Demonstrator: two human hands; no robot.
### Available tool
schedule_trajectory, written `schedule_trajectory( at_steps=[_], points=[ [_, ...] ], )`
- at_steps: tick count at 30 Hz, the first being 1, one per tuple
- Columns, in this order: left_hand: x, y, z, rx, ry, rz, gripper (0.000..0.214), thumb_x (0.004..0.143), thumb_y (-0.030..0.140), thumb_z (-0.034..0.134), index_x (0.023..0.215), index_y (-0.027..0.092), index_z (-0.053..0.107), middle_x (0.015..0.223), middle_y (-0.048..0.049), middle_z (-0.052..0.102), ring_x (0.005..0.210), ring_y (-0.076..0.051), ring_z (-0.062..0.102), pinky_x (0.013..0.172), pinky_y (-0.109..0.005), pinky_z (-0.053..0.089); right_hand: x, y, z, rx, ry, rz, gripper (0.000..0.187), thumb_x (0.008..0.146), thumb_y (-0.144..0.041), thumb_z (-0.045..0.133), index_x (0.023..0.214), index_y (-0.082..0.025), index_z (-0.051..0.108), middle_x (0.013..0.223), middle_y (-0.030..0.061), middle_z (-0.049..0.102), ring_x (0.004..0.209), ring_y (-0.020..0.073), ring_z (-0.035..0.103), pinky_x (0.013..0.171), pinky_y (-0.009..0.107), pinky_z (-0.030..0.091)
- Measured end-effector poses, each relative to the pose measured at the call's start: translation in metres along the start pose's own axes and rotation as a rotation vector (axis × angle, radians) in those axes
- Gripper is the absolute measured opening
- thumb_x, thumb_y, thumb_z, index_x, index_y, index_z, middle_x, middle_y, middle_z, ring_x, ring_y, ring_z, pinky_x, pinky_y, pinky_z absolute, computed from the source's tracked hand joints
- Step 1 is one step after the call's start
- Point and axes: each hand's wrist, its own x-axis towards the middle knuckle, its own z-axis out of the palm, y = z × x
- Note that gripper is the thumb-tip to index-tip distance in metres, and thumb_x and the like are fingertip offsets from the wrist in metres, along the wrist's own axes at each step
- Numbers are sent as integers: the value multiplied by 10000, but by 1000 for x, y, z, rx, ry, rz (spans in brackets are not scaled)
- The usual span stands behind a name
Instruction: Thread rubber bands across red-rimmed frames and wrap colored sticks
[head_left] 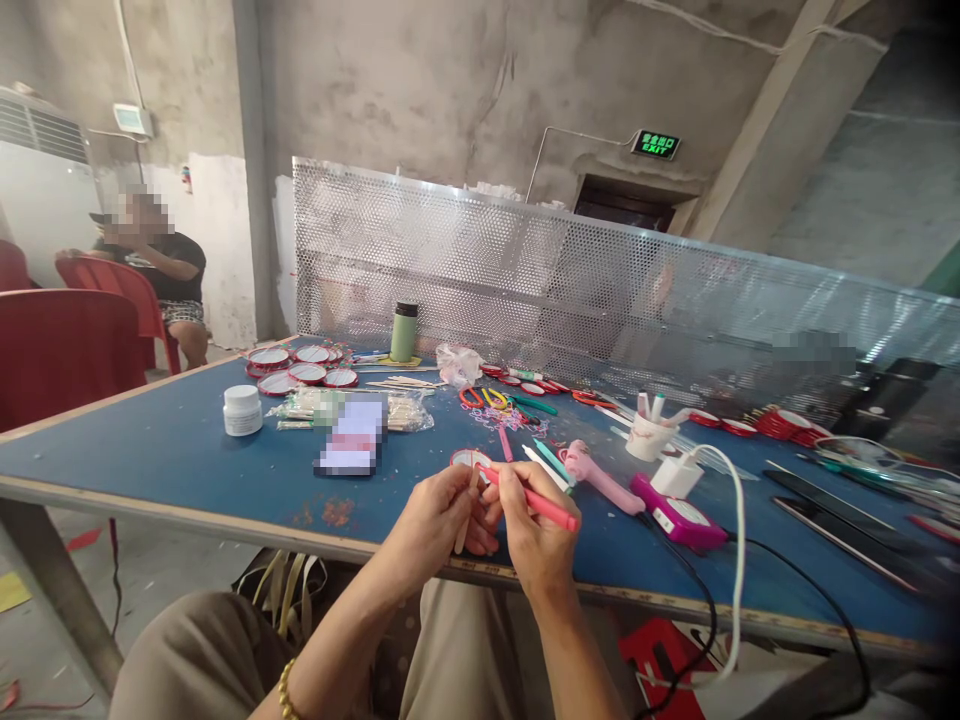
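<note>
My left hand (439,520) is closed around a thin wooden stick (463,530) that carries a small round red-rimmed disc (466,459) at its top. My right hand (534,525) grips a pink pen (536,500) like a pencil, with its tip against the disc. Both hands hover over the near edge of the blue table (187,450). A gold bead bracelet (285,690) sits on my left wrist.
On the table are a white jar (242,410), a green flask (404,332), several red-rimmed discs (300,365), bundles of sticks (390,408), a paper cup of pens (649,432), a magenta device (679,515) with a white cable and a pink tool (600,475). A seated person (161,270) is at back left among red chairs (64,360). A perforated metal screen (600,290) backs the table.
</note>
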Motion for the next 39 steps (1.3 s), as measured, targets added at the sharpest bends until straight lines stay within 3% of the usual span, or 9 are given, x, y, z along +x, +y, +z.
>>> schedule_trajectory(
  at_steps=[39],
  points=[
    [1, 2, 0, -6, -8, -3, 355, 902, 521, 538, 769, 197, 479, 617, 13, 623, 508, -131, 638, 529, -237, 544, 0, -3, 0, 1, 26, 23, 266, 971, -314, 538, 737, -197, 586, 594, -26, 636, 433, 101, 569, 469, 218, 474]
  ],
)
